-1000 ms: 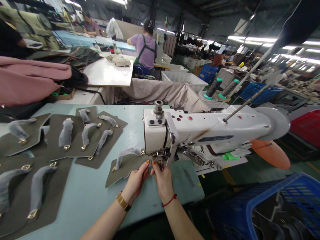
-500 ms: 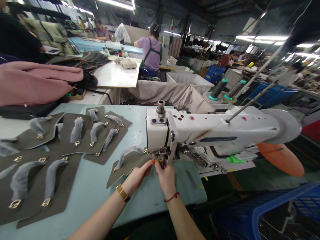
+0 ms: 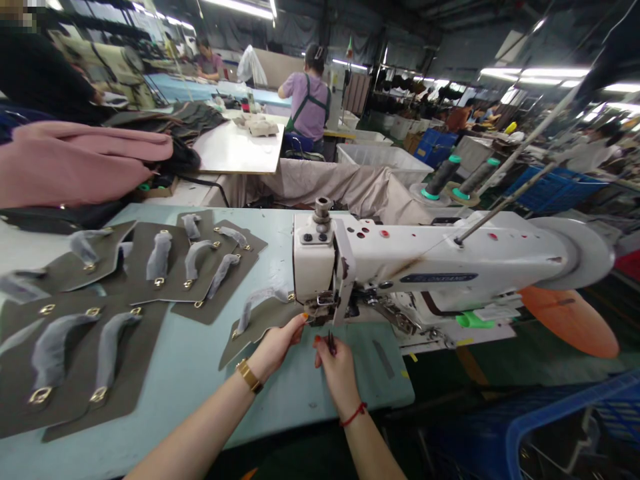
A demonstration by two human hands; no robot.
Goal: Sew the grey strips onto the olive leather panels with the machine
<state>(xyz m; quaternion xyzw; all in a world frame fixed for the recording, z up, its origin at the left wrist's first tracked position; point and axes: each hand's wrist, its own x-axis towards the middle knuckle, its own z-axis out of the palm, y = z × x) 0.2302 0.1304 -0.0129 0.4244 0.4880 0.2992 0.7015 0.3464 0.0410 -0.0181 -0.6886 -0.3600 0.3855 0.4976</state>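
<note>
A white sewing machine (image 3: pixel 385 253) stands on the pale blue-green table (image 3: pixel 200 373). My left hand (image 3: pixel 281 343) is in a pinch just left of the needle area; whatever lies between its fingertips is too small to make out. In my right hand (image 3: pixel 341 370), below the machine head, are small dark thread snips (image 3: pixel 331 342), points upward. Next to my left hand lies a grey-brown panel (image 3: pixel 265 319) with a plastic-wrapped handle (image 3: pixel 257 297) on gold rings. Part of this panel is behind the machine head.
Several similar panels (image 3: pixel 145 340) with wrapped handles overlap on the left. Two dark thread cones (image 3: pixel 443 177) stand behind the machine. A blue crate (image 3: pixel 515 433) is at lower right. Pink material (image 3: pixel 85 160) is piled at far left. A person (image 3: pixel 310 100) sits with their back turned.
My hands have come apart. The right one has moved down and slightly right from the needle, bringing the snips into view. My left hand has risen slightly, and the view has shifted a little.
</note>
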